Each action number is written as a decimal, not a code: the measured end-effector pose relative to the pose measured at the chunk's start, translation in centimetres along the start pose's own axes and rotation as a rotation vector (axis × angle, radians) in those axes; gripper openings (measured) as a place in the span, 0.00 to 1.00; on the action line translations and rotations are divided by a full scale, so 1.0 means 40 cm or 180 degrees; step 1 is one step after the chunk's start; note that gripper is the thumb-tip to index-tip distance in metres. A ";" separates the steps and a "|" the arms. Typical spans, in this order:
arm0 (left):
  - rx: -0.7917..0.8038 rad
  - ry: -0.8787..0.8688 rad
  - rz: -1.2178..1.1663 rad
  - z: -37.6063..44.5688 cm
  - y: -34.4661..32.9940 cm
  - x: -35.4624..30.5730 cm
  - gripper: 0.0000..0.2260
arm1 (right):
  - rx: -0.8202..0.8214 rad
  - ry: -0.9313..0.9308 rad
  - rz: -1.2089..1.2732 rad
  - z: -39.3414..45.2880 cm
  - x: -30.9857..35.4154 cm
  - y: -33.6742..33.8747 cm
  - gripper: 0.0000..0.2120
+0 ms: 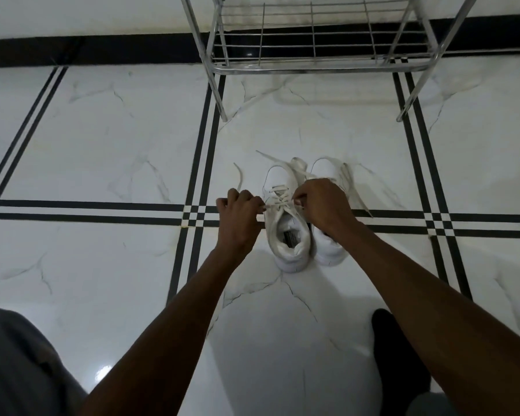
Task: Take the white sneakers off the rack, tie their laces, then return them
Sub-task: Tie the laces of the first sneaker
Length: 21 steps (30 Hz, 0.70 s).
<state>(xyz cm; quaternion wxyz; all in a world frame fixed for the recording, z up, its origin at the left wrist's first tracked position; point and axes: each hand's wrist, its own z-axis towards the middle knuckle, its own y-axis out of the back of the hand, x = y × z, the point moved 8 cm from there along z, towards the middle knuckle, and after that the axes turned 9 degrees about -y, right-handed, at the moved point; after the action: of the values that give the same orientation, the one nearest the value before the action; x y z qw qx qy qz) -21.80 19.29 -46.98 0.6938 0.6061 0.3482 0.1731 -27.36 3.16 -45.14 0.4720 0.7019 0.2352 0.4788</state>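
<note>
Two white sneakers stand side by side on the floor, toes pointing away from me. The left sneaker (285, 232) has its laces (278, 199) pulled sideways. My left hand (239, 211) is closed on one lace end at the shoe's left side. My right hand (323, 205) pinches the other lace end over the tongue. It hides much of the right sneaker (330, 250), whose loose laces (353, 190) trail on the floor to the right. More lace ends (239, 175) lie loose beyond the toes.
A metal wire shoe rack (312, 67) stands just beyond the sneakers, its lower shelf bare. The floor (102, 130) is white marble tile with black stripes. My knee in grey cloth (21, 361) is at lower left, and a dark sock (397, 349) at lower right.
</note>
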 end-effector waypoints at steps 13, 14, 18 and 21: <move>-0.0453 0.0603 -0.1175 -0.035 -0.021 0.069 0.07 | 0.0342 0.0069 -0.1383 -0.045 0.025 -0.047 0.09; -0.0424 0.0598 -0.1357 -0.029 -0.020 0.060 0.06 | 0.0385 0.0116 -0.1281 -0.044 0.025 -0.049 0.09; -0.0250 0.0333 -0.1499 -0.005 -0.025 0.029 0.10 | 0.0227 0.0337 -0.1387 -0.034 0.051 -0.047 0.11; -0.0151 0.0346 -0.1483 -0.002 -0.039 0.045 0.07 | 0.0225 0.0308 -0.1268 -0.030 0.062 -0.048 0.11</move>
<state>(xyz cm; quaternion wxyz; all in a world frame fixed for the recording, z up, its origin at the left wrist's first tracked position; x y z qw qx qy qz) -20.86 20.22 -48.98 0.7093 0.4827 0.5114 0.0489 -27.14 6.48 -45.63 0.5205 0.6338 0.4085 0.4006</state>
